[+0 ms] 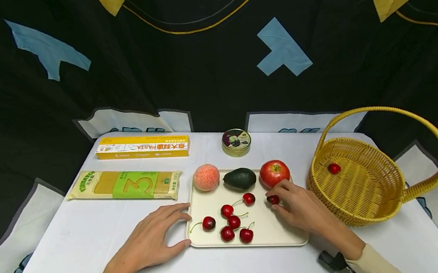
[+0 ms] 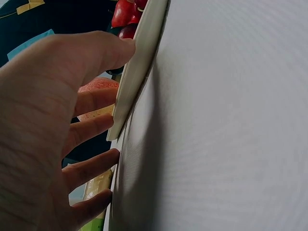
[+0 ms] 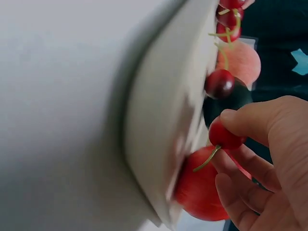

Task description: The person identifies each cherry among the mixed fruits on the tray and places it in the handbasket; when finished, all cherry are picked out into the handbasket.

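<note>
Over the right part of a cream tray (image 1: 264,239), my right hand (image 1: 299,206) pinches a cherry (image 3: 225,134) between thumb and fingers, its stem pointing away from the thumb. A red apple (image 1: 274,173) lies just behind those fingers. My left hand (image 1: 153,235) rests at the tray's left edge, fingers spread and touching the rim. Several stemmed cherries (image 1: 234,222) lie in the middle of the tray. Behind them are a dark green avocado (image 1: 240,179) and a pinkish peach (image 1: 206,177). One more cherry (image 1: 334,168) sits inside the yellow wicker basket (image 1: 360,215).
The basket's tall arched handle rises at the right of the table. Left of the tray lie a pack of pasta (image 1: 126,184) and a yellow pasta box (image 1: 142,147). A round tin (image 1: 236,142) stands behind the tray. A black cloth (image 1: 195,75) hangs at the back.
</note>
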`<state>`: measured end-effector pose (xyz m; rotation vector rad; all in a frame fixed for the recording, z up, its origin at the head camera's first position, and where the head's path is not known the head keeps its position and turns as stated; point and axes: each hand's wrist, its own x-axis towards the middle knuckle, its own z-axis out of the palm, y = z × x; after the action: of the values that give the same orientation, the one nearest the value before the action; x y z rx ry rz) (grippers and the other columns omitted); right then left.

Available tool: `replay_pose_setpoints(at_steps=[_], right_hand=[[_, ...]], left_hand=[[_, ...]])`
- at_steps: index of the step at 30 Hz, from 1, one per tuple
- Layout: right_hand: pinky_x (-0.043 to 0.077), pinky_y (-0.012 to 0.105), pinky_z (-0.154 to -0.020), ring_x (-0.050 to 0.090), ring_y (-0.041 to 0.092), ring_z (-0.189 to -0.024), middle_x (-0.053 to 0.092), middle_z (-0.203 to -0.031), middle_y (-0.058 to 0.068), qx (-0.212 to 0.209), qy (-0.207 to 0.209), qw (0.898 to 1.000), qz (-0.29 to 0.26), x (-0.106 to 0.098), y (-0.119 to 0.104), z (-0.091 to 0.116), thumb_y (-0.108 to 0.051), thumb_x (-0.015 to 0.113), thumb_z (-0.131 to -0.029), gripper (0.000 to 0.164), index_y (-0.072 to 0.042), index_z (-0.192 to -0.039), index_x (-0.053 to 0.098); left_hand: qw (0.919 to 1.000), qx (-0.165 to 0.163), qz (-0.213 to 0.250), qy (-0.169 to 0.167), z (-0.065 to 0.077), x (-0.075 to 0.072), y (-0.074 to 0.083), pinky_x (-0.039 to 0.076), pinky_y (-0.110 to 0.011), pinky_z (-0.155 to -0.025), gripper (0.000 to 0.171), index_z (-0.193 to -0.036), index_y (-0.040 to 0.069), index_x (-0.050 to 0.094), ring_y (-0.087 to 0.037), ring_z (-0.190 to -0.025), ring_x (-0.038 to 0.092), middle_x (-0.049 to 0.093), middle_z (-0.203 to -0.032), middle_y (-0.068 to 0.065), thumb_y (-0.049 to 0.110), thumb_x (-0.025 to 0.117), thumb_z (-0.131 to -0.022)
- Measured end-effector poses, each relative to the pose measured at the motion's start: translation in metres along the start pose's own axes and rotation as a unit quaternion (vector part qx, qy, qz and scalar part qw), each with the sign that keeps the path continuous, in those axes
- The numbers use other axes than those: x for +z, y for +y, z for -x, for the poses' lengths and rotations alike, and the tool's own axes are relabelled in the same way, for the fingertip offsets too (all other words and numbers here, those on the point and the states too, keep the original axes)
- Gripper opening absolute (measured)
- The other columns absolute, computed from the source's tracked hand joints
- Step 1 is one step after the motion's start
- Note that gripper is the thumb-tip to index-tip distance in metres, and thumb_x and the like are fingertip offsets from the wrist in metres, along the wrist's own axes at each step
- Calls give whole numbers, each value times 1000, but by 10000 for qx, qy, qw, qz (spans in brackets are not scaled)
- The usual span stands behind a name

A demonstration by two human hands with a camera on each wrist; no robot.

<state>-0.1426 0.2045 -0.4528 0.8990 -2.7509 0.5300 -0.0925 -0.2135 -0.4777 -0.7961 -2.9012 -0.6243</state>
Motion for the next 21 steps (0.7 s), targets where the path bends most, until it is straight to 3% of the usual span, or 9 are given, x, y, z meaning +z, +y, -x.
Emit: replay_pose_setpoints(at_steps=[7,17,21], right_hand=[[60,27,-65,65,15,-79,70,-118,6,18,135,9996,246,-15,4,-2,-10,92,-84,37,-12,-117,74],[64,36,-69,70,21,-83,71,-114,6,217,472,9985,171,-33,13,4,-5,91,-82,40,-11,-117,74],[62,33,-64,66,18,-79,71,-113,6,257,591,9977,198,-41,18,6,-6,90,-83,37,-10,-116,74]], left_hand=[[10000,31,-13,8,-1,0,0,48,-51,-118,45,-125,29,72,-22,-144,55,57,-158,7,49,86,-87],[10000,-41,55,-11,-1,1,-1,47,-53,-119,45,-125,30,72,-22,-145,55,57,-158,7,50,86,-88],[10000,-66,64,-30,-1,1,0,47,-53,-119,45,-125,30,72,-22,-145,54,57,-158,7,50,86,-88]])
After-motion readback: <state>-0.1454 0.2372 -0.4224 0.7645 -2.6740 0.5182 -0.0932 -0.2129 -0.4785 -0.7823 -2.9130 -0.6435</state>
